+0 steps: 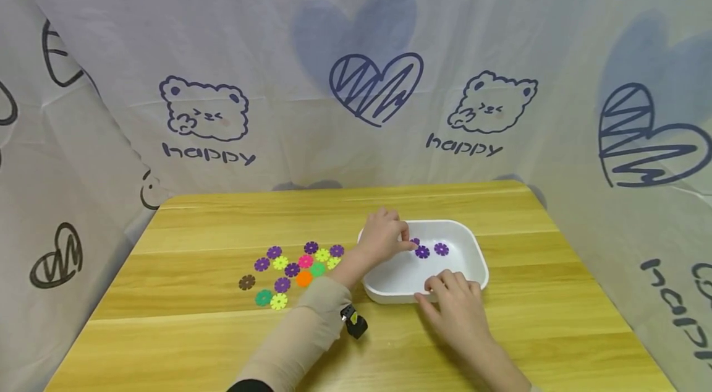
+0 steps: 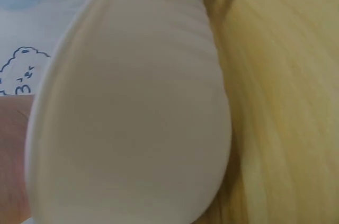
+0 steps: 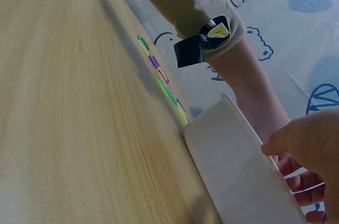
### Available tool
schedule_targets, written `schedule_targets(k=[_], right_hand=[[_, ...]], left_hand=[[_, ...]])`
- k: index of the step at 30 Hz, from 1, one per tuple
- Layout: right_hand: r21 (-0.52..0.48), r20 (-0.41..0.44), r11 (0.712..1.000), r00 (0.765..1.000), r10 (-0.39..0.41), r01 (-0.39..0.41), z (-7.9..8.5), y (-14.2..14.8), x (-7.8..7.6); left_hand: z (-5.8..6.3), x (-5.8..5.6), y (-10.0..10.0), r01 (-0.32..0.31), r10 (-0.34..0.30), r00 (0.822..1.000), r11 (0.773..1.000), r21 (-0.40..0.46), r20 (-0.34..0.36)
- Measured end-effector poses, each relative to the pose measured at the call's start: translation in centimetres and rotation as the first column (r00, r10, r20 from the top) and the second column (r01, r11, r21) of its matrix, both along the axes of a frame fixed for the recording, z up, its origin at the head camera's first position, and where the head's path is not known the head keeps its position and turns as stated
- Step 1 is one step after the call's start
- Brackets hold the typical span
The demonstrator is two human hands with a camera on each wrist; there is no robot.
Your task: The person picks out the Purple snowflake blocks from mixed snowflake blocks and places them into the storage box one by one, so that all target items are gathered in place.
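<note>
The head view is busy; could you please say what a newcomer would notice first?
Probably the colourful discs on the table, left of the white tray. Next come the purple discs inside it near the left hand, then the right hand gripping the tray's near side.

Table (image 1: 528, 318): yellow wood-grain top, grain running mainly crosswise, far corners rounded. Directly on it I record 2 kinds of item.

Item 1: white tray (image 1: 392, 297), oblong with rounded corners, upright on its base, right of the table's centre.

Item 2: notched, flower-shaped discs (image 1: 282, 284), lying flat in a loose scatter left of the tray; 15 are visible from where I stand. By colour: 6 purple, 4 yellow, 2 green, 1 pink, 1 orange, 1 brown. The brown disc (image 1: 243, 282) lies farthest left. 1 green and 1 yellow, side by side, lie nearest the front edge.
</note>
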State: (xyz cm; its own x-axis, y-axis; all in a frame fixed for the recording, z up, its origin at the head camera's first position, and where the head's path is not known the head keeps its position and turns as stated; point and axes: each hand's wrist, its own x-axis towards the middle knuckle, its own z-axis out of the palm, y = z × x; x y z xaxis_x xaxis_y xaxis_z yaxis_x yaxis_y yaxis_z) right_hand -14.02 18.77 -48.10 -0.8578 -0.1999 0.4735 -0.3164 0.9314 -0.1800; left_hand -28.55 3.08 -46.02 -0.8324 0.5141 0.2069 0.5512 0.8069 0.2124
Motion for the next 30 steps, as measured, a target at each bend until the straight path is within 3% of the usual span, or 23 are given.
schedule_targets(k=[12,20,30], right_hand=[[0.005,-0.020,1.000,1.000,0.007,-0.007,0.0,-0.1,0.0],[-0.010,-0.025,1.000,1.000,0.006,-0.006,-0.1,-0.2,0.1],[-0.023,0.001,1.000,1.000,0.001,-0.001,0.0,-0.1,0.0]], left_hand=[[-0.3,-0.1,0.2,-0.014,0.014,1.000,0.993,-0.113,-0.007],[0.4,0.5,-1.4,-0.030,0.029,0.999,0.999,-0.016,-0.035],[2.2,2.1,-5.1,0.003,0.014,0.986,0.995,0.100,-0.163]])
